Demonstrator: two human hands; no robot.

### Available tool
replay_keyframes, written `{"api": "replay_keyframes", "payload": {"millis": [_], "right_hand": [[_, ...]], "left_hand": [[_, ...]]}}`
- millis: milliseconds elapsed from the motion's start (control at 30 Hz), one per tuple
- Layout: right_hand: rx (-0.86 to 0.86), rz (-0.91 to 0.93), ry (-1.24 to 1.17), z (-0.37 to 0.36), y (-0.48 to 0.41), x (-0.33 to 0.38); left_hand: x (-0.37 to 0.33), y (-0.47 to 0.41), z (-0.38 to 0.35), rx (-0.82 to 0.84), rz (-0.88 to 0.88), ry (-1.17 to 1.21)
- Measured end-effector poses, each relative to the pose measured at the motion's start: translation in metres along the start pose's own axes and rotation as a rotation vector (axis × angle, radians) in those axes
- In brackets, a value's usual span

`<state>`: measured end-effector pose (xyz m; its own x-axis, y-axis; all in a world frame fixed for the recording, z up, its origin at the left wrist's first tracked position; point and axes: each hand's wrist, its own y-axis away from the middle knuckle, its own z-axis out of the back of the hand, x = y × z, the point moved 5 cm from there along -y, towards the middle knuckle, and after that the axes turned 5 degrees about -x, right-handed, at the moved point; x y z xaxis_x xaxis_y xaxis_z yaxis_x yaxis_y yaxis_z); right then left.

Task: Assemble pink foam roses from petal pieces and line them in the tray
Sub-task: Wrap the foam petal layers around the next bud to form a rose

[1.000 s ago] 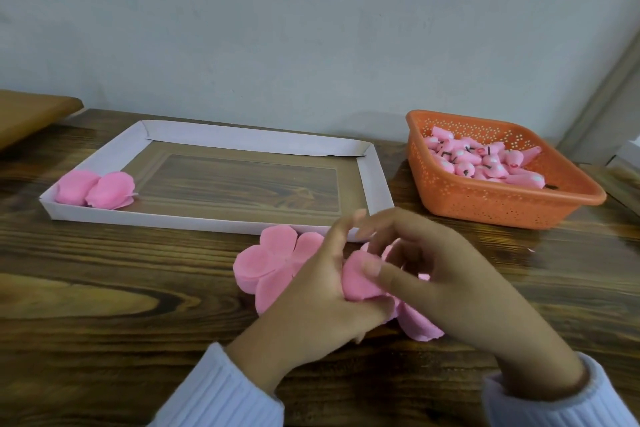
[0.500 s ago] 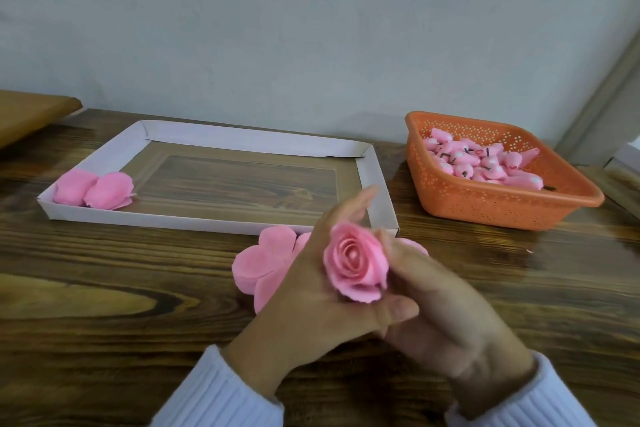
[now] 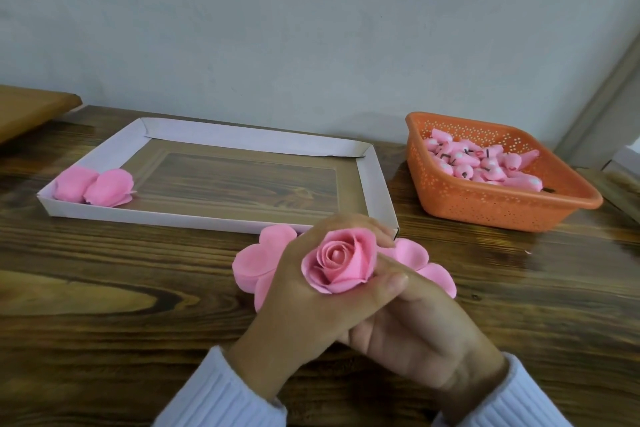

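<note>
Pink rose (image 3: 341,262) up off the table (image 3: 104,322), just in front of the tray's (image 3: 375,184) near right corner. Tight spiral in the middle, wider outer petals flaring round it, facing the camera. Wrapped by the left hand (image 3: 311,305), fingers curled behind and thumb across the front. Tucked underneath, the right hand (image 3: 415,322), fingers hidden, so can't tell if gripping the base or not. Two more roses (image 3: 93,185) lying side by side in the tray's near left corner. Orange basket (image 3: 485,208) off to the right, heaped with small pink buds (image 3: 464,170). Loose petals (image 3: 252,260) flat on the table behind the hands, partly covered by them.
</note>
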<state>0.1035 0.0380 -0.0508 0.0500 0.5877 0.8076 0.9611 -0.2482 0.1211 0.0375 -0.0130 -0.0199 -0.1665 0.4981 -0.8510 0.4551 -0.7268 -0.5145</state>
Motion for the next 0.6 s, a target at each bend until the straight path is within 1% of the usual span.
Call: {"api": "replay_keyframes", "payload": {"millis": [100,200,267,333,400,500,600], "right_hand": [[-0.046,-0.006,0.021,0.003,-0.001,-0.003],[-0.123,-0.024,0.058,0.010,-0.003,-0.008],[-0.086,-0.024,0.071,0.009,-0.004,-0.007],[0.023,-0.015,0.039,0.004,-0.002,-0.004],[0.081,-0.014,-0.013,0.000,0.000,-0.001],[0.079,0.000,-0.021,-0.001,0.001,-0.001],[-0.008,-0.020,-0.119,0.003,-0.001,-0.003]], "left_hand": [[0.000,0.001,-0.001,0.027,0.088,0.046],[0.002,0.003,-0.001,-0.001,0.131,0.039],[0.001,0.001,-0.001,-0.007,0.105,0.035],[0.001,0.001,0.001,-0.029,0.093,0.049],[0.001,0.000,0.003,-0.064,0.082,0.049],[0.000,-0.001,0.002,-0.048,0.061,0.049],[0.004,0.000,0.000,-0.001,0.090,0.066]]}}
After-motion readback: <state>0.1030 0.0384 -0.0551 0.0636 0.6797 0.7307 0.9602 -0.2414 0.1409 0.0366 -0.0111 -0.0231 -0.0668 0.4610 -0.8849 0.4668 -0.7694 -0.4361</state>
